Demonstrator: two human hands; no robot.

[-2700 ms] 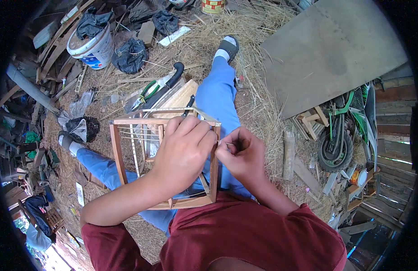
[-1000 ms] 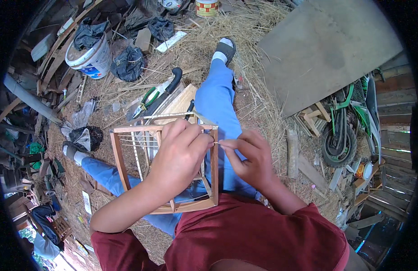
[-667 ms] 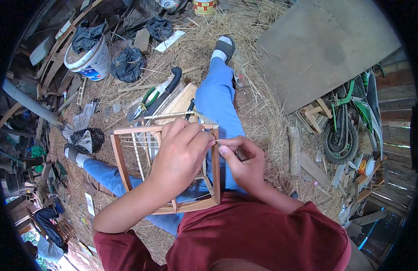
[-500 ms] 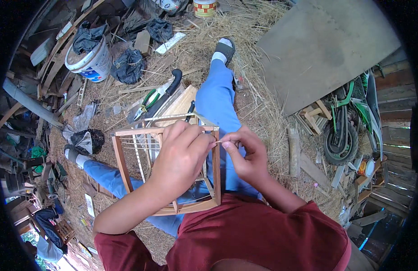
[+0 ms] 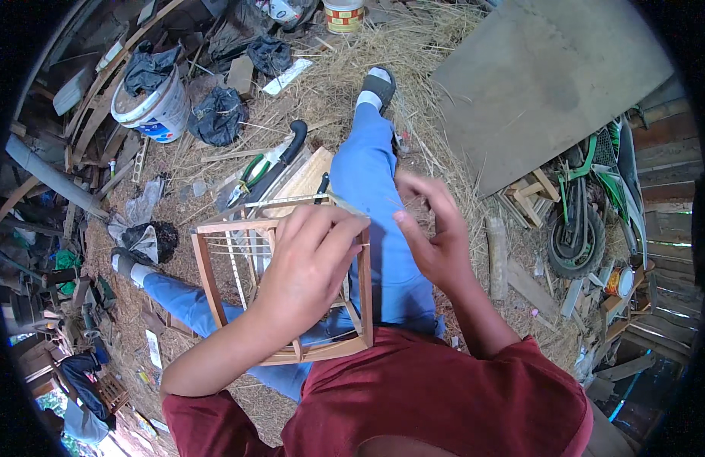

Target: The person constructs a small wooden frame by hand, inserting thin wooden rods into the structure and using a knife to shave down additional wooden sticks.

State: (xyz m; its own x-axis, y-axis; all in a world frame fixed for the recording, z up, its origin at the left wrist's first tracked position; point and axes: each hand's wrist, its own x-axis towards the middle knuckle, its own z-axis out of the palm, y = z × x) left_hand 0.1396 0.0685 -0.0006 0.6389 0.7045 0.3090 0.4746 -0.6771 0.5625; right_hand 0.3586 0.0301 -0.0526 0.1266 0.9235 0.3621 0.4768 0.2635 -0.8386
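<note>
A small open wooden frame (image 5: 205, 282) of slim bars, with thin sticks running across it, rests on my lap. My left hand (image 5: 307, 251) reaches over it, its fingers closed at the top right corner. Whether a thin stick is also pinched there is hidden by the fingers. Off to the right of that corner, my right hand (image 5: 440, 232) is lifted clear, thumb and fingers apart, slightly blurred, with nothing visible in it. Beyond the frame lie green-handled pliers (image 5: 253, 171) and a black-handled tool (image 5: 298, 135), perhaps a saw, beside a wooden board (image 5: 310, 171).
A white bucket (image 5: 158, 114) and black plastic bags (image 5: 217, 114) stand at the far left. A large grey sheet (image 5: 551, 76) leans on the right, above a green motorbike (image 5: 577, 206). Straw (image 5: 451, 99) covers the ground. Another person (image 5: 82, 381) sits at lower left.
My right hand has let go of a thin strip at the frame's corner and moved right, its fingers opening. My left hand stays at the corner.
</note>
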